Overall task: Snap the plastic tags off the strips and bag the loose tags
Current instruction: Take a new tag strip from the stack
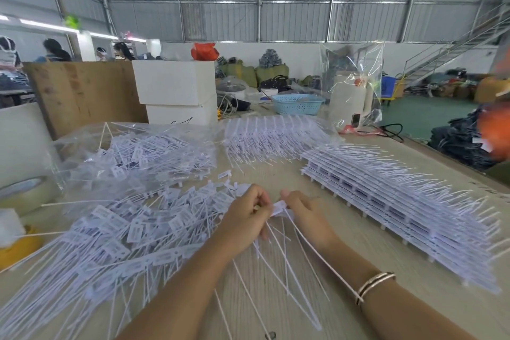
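Left hand grips a bunch of tags; right hand pinches 1 tag above the worktop.

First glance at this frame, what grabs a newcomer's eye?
The sea of white plastic: a big heap of loose tags spreads over the table's left half, and a neat stack of unsnapped strips runs diagonally along the right. At centre, the left hand and right hand meet over one tag, both pinching it, its thin tails trailing towards the camera. Behind the heap, a clear bag already holds more tags.
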A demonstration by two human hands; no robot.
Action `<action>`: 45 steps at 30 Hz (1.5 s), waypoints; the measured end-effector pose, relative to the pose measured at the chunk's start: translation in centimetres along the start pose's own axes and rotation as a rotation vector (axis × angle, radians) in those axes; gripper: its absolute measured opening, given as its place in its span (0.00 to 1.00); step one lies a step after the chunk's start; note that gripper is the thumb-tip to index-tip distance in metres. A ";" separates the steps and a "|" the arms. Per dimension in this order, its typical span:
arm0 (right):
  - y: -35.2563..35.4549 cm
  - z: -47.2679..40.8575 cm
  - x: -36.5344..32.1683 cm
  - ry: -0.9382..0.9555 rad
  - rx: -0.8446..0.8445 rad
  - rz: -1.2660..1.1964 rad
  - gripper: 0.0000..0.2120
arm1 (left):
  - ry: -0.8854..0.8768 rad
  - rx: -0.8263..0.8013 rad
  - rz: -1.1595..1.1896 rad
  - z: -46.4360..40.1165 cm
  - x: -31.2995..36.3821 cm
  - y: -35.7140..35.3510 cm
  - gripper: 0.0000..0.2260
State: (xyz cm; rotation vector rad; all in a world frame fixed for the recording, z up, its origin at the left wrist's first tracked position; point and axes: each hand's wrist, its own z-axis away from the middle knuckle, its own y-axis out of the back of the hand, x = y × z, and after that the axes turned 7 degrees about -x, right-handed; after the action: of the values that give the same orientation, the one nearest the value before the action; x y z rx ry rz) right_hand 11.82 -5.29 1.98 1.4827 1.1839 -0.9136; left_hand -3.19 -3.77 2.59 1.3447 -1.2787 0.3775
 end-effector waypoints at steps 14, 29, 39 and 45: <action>0.3 -0.2 0.6 0.081 -0.289 -0.211 0.13 | 0.043 -0.125 -0.094 0.1 0.1 1.4 0.22; -0.6 -0.3 0.5 0.249 -0.206 -0.332 0.10 | 0.003 -0.043 0.085 -0.6 -0.2 0.6 0.22; 1.0 -0.5 0.2 0.021 0.042 -0.330 0.11 | 0.006 0.067 0.382 -0.6 0.5 1.8 0.23; 0.1 -1.1 1.0 -0.047 0.053 0.023 0.17 | 0.025 -0.028 -0.005 -0.2 -0.1 1.1 0.14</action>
State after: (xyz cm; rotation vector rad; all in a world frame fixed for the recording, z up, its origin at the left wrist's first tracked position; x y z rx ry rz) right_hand 12.10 -4.00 1.29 1.5058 1.1137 -0.9654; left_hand -4.02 -3.26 3.04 1.3154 -1.2557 0.3707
